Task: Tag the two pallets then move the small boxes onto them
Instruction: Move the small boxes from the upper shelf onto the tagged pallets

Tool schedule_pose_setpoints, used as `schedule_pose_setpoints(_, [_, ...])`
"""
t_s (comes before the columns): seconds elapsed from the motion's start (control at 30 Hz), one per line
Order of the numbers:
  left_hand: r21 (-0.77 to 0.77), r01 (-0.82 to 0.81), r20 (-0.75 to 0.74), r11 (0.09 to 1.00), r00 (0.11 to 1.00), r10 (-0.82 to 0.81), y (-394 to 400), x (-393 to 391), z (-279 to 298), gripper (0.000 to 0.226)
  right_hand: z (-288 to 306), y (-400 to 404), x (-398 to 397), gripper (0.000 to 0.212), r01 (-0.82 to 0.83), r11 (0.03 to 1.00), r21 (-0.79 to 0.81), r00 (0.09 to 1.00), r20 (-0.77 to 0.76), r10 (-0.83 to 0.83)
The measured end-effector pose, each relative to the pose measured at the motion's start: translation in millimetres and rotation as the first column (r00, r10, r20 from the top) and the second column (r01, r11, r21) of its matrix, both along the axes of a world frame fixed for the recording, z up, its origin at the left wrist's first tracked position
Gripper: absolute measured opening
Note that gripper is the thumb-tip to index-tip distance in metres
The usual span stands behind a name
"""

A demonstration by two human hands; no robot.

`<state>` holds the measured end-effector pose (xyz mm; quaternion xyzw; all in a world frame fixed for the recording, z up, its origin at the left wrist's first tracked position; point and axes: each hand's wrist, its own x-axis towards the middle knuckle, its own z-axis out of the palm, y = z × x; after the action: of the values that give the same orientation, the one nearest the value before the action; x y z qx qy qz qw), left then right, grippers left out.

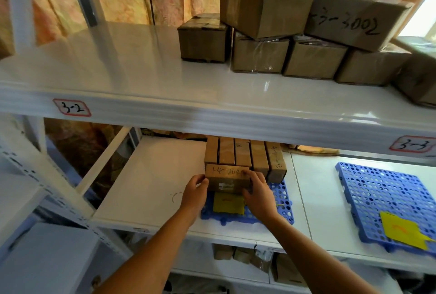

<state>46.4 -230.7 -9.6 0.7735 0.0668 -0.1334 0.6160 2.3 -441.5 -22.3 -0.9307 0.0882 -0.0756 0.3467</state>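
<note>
While both pallets already carry yellow tags, we are at the loading step: our left hand (194, 187) and right hand (259, 193) each grip an end of a small box (227, 179), fingers curled round it, over the near pallet (280, 195) before a standing row of boxes (245, 157). Next, we judge, it must settle flat, clear of the tag (228, 203), while the far pallet (387, 199) holds only its tag.

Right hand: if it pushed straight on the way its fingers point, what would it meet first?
The right hand points toward the shelf back, gripping the small box. Straight on, it would probably meet the row of upright boxes just behind; depth is hard to judge.
</note>
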Motion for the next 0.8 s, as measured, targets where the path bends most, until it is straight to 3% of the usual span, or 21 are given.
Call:
schedule_pose_setpoints(0.2, [0.004, 0.012, 0.014, 1.0, 1.0, -0.012, 1, -6, 11, 0.019, 11, 4, -10, 0.057, 0.015, 1.0, -0.006, 1.0, -0.023, -0.015])
schedule_pose_setpoints(0.37, [0.077, 0.02, -0.016, 0.997, 1.0, -0.019, 10, -17, 28, 0.023, 39, 8, -31, 0.045, 0.054, 0.998, 0.038, 0.998, -0.018, -0.053])
schedule_pose_setpoints(0.53, [0.136, 0.075, 0.063, 0.988, 0.994, -0.084, 23, -47, 82, 0.025, 102, 14, -60, 0.029, -0.011, 1.0, 0.016, 0.999, -0.035, 0.012])
schedule_pose_setpoints(0.67, [0.252, 0.123, 0.14, 0.96, 0.977, -0.161, 34, -83, 137, 0.039, 156, 21, -99, 0.041, -0.046, 0.995, -0.083, 0.998, -0.049, 0.042])
schedule_pose_setpoints(0.8, [0.244, 0.116, 0.253, 0.963, 0.951, -0.179, 41, -138, 195, 0.032, 207, 25, -151, 0.047, -0.079, 0.971, -0.226, 0.996, -0.066, 0.066])
